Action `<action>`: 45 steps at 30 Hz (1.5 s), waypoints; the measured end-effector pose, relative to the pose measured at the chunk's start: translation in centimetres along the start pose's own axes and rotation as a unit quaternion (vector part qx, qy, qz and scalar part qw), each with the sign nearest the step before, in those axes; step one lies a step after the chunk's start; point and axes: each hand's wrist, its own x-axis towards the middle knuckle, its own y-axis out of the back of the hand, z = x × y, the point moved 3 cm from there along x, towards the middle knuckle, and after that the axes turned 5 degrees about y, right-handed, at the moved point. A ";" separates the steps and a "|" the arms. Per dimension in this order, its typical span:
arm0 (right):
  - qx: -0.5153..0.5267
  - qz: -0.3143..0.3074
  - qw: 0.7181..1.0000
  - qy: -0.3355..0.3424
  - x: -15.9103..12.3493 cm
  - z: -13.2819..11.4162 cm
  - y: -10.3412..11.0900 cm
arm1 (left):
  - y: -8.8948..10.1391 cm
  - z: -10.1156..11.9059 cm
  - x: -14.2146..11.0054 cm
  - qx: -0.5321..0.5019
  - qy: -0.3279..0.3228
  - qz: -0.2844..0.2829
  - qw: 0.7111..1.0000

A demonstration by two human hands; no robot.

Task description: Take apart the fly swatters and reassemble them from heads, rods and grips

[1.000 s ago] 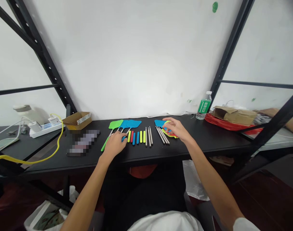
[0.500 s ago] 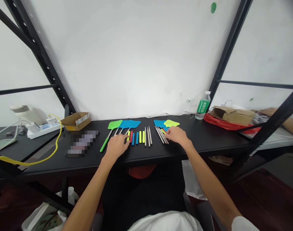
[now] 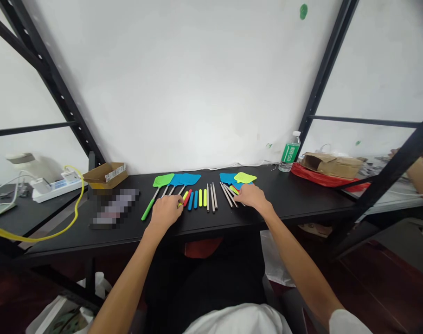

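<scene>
My left hand (image 3: 167,210) is closed at the left end of a row of coloured handles, its fingertips on a yellow handle (image 3: 184,197) that leans. Beside it a red handle (image 3: 188,197) also tilts; blue handles (image 3: 195,199) and yellow handles (image 3: 201,198) lie to the right. Behind this hand rest a green fly swatter (image 3: 163,180) and several blue swatters (image 3: 189,179). Curled over a fan of metal rods (image 3: 227,195), my right hand (image 3: 253,196) has its fingertips on one rod, partly hidden. Blue swatter heads (image 3: 227,177) and a yellow one (image 3: 245,177) lie behind it.
More metal rods (image 3: 213,198) lie mid-table. A bottle (image 3: 290,152) stands by the right post, near cardboard (image 3: 331,166) on red plastic (image 3: 312,178). Leftward are an open carton (image 3: 105,176), a blurred item (image 3: 116,208) and a yellow cable (image 3: 80,199). Another person's arm (image 3: 420,176) shows far right.
My right hand has come down from above the swatter heads onto the rods. My left hand has closed at the yellow handle, and the yellow and red handles now tilt. The view has shifted slightly.
</scene>
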 end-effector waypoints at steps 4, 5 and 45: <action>0.088 0.009 0.996 0.012 0.5 0.9 0.4 | 0.8 -0.9 0.0 -0.006 0.049 0.041 0.998; 0.134 0.007 0.991 0.021 0.6 1.1 0.5 | 1.3 -1.2 -0.1 -0.013 0.058 0.059 0.997; 0.641 0.071 0.753 0.129 -1.2 -2.2 2.7 | 4.0 1.7 -1.0 -0.264 -0.125 0.121 0.949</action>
